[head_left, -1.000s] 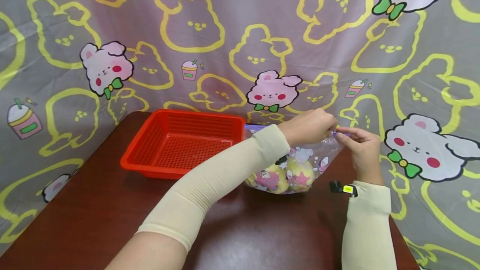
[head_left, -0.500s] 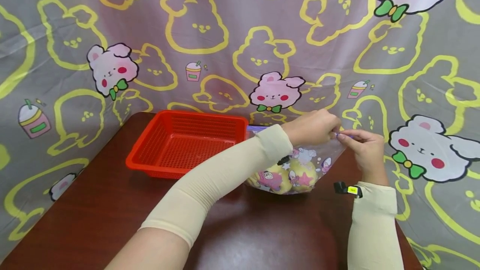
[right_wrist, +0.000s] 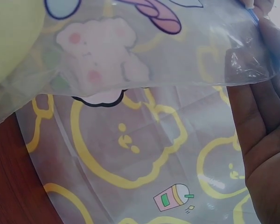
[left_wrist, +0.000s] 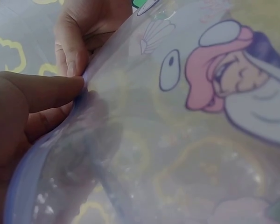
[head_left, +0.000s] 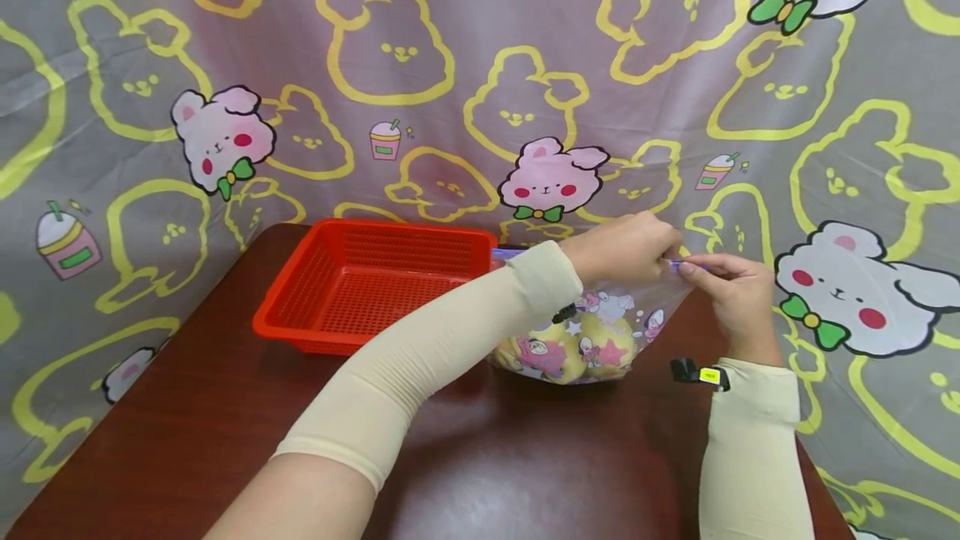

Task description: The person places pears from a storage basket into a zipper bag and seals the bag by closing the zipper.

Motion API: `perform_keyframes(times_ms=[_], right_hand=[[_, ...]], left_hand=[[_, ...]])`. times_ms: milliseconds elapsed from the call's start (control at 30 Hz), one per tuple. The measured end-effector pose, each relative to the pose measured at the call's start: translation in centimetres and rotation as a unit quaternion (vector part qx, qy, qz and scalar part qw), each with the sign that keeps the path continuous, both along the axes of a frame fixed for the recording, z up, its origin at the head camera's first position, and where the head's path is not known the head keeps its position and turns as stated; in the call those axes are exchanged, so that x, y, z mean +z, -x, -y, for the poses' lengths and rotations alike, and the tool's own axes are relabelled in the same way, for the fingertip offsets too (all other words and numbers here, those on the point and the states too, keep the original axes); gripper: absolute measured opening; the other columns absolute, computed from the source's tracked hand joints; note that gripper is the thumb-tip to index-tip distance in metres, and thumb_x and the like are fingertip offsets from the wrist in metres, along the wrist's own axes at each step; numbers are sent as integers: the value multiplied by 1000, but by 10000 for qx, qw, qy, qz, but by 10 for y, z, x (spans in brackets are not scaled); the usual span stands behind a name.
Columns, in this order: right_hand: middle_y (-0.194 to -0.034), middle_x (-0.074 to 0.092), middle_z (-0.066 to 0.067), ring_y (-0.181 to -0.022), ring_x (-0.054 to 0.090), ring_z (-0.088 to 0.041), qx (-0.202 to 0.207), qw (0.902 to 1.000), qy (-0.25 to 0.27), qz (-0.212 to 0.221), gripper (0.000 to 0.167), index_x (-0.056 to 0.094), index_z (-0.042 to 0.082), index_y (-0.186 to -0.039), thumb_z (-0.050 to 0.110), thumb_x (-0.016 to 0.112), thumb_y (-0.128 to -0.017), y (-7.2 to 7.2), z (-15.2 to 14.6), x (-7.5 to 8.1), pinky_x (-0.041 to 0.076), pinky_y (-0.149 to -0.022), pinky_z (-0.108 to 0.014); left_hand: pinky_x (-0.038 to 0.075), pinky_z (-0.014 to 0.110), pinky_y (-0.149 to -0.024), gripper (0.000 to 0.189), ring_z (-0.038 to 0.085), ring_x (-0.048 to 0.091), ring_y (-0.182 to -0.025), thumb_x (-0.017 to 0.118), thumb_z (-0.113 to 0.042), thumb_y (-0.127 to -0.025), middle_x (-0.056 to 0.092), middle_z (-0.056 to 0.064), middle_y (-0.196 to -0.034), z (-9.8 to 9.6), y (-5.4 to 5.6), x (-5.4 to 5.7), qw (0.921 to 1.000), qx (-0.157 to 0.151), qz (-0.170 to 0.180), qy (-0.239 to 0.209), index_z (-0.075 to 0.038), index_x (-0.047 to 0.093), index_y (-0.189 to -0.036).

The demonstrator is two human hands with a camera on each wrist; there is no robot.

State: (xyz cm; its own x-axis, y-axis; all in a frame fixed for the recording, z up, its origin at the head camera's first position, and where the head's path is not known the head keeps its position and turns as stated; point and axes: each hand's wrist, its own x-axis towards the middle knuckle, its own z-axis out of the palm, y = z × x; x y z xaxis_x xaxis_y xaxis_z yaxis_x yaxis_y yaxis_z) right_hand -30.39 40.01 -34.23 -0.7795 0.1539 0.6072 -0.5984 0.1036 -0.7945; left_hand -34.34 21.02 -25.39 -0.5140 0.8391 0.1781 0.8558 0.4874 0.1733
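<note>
A clear zip bag [head_left: 652, 319] with printed cartoon figures and a purple zip edge stands on the table right of the basket. Pale yellow round things [head_left: 611, 336] sit inside it; their kind is not clear through the print. My left hand [head_left: 622, 247] reaches across the bag and pinches the zip edge near its right corner. Close beside it, my right hand [head_left: 738, 302] pinches the corner between thumb and fingers. In the left wrist view, my left thumb and the right hand [left_wrist: 91, 28] meet at the purple zip [left_wrist: 25, 186]. My left forearm hides part of the bag.
A red perforated plastic basket [head_left: 281, 330] stands on the dark brown table [head_left: 187, 407], left of the bag. Behind rises a grey curtain [head_left: 442, 15] printed with yellow outlines and bunny faces. Each wrist wears a small black camera [head_left: 684, 371].
Both hands stay at the bag's right corner, with only small shifts of the fingers along the zip. The right hand sits slightly further right than a second ago, and the view has moved slightly.
</note>
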Motion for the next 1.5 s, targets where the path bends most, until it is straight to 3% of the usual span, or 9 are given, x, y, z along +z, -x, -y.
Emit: perform_keyframes(times_ms=[233,700,967,1500], right_hand=[[-78,73,-2,-74,70,-11,-161,9998,-101,-29,13,68,-19,-90,-15,72,-78,-2,-1,0,53,-71,-18],[-77,72,-8,-69,70,-14,273,9976,307,-554,13,65,-24,-87,-23,69,-74,0,-2,1,54,-68,-20],[-76,72,-12,-68,71,-17,507,9951,653,-535,13,65,-24,-86,-23,70,-74,1,-1,-1,55,-67,-24],[-78,73,-8,-68,70,-14,251,9985,381,-312,12,66,-23,-87,-23,68,-75,0,-4,-4,54,-67,-21]], left_hand=[[41,19,-67,13,9,53,-75,55,-12,-96,62,-5,-84,5,-2,2,10000,-26,55,17,-14,68,-96],[41,20,-64,14,10,53,-72,55,-9,-95,62,-4,-82,15,-5,4,9996,31,245,-117,-14,67,-90],[40,21,-63,15,10,53,-71,54,-8,-94,61,-4,-81,21,-4,1,9997,8,196,-160,-15,66,-88],[41,20,-64,14,9,53,-72,54,-12,-96,61,-5,-82,23,-2,-2,9999,27,115,-56,-15,66,-90]])
